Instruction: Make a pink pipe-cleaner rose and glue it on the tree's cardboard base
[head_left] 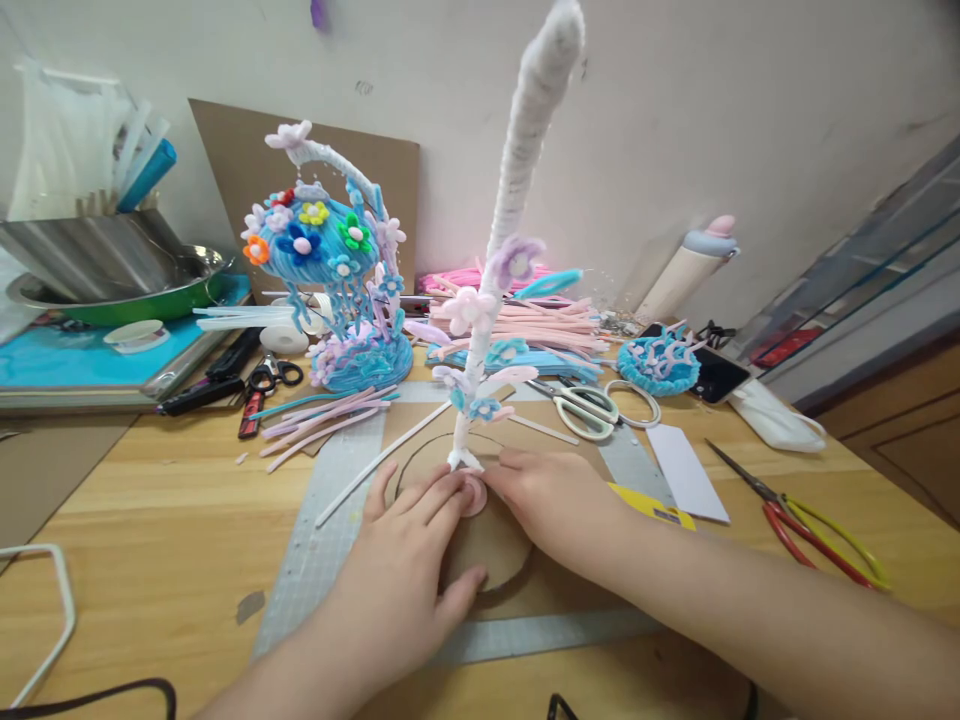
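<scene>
A tall white wrapped stem (517,170) with purple, pink and blue fuzzy flowers stands upright on a cardboard sheet (559,575) marked with a dark circle. At its foot lies a small pink coil (472,496). My left hand (412,550) lies palm down left of the stem, fingers spread, its fingertips touching the coil's left side. From the right, my right hand (559,505) reaches to the stem's base with fingers bent together; what its fingertips hold, if anything, is hidden.
A finished flower lamp (319,245) stands back left, beside black scissors (274,374). Pink pipe cleaners (525,325) lie behind the stem. White-handled scissors (585,410), a blue fuzzy disc (658,360) and red-yellow-handled scissors (806,530) are on the right. A grey mat (300,590) lies underneath.
</scene>
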